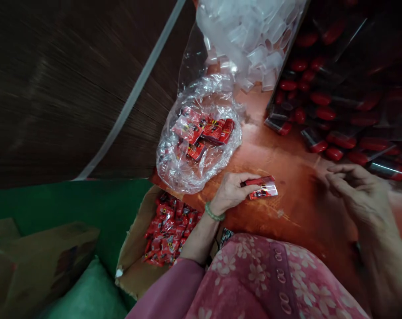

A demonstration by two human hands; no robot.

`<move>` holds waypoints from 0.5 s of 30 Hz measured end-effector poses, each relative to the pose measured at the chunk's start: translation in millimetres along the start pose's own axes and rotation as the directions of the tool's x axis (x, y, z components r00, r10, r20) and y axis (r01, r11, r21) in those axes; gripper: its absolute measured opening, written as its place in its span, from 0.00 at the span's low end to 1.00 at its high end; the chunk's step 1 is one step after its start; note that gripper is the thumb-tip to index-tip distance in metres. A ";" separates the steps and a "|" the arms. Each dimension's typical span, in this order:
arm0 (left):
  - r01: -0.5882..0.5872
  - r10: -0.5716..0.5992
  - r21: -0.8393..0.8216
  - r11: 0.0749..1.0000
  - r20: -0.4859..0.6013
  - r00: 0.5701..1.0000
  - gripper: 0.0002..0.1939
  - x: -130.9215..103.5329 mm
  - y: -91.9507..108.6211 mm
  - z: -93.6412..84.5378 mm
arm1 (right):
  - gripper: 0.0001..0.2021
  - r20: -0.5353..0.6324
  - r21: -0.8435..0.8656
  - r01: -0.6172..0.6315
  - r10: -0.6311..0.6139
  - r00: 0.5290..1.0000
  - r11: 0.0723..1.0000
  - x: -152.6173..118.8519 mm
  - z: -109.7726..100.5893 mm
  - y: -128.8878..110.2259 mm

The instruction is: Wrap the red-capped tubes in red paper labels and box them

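Observation:
My left hand (232, 190), with a green bangle at the wrist, pinches a flat, glossy red printed wrapper (263, 188) just above the orange tabletop. Whether anything is inside the wrapper cannot be made out. My right hand (363, 190) is over the table's right side, fingers loosely bent and apart, with nothing visible in it. Closest to it are several clear containers with red ends (342, 139), partly blurred. Beyond my left hand, a crumpled clear plastic bag (169, 161) lies spread around more red printed wrappers (217, 130).
Translucent short plastic tubes (269, 57) spill from a bag at the back. An open cardboard box (131, 252) of red wrapped packs (169, 226) stands below the table's left edge. A dark strapped stack (71, 88) rises at left. A pale green sack (88, 292) sits lower left.

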State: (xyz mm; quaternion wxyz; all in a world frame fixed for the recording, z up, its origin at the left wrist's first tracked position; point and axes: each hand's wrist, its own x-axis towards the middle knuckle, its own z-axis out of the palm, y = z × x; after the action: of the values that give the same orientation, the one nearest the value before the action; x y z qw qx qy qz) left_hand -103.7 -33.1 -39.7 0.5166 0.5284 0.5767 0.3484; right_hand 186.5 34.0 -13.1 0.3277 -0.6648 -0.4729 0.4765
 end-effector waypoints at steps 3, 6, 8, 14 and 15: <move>-0.029 0.029 0.000 1.000 0.058 0.998 0.15 7.6 7.4 -2.7 | 0.13 0.000 -0.146 -0.024 0.024 1.000 0.989 -11.5 -33.6 9.5; 0.014 -0.022 0.121 0.993 0.068 0.997 0.16 11.1 14.5 -3.4 | 0.11 -0.075 -0.228 -0.097 0.081 0.994 0.969 -30.8 -58.4 18.2; 0.003 -0.014 0.217 0.976 0.046 0.999 0.16 15.0 13.6 -4.1 | 0.10 -0.155 -0.267 -0.098 0.058 0.986 0.959 -38.8 -75.1 25.5; -0.151 0.150 0.366 0.918 0.031 0.988 0.10 24.4 3.6 -1.2 | 0.09 -0.327 -0.193 -0.165 0.095 0.940 0.967 -57.0 -140.4 53.3; -0.145 0.146 0.382 0.913 0.024 0.989 0.10 23.7 3.4 -0.6 | 0.09 -0.357 -0.176 -0.203 0.129 0.925 0.963 -61.6 -152.5 59.3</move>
State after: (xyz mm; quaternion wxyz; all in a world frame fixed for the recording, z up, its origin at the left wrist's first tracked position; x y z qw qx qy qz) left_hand -101.3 -9.4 -41.8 0.3748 0.6595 0.5939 0.2680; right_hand 343.1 -41.7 4.7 0.2911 -0.8060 -0.3981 0.3274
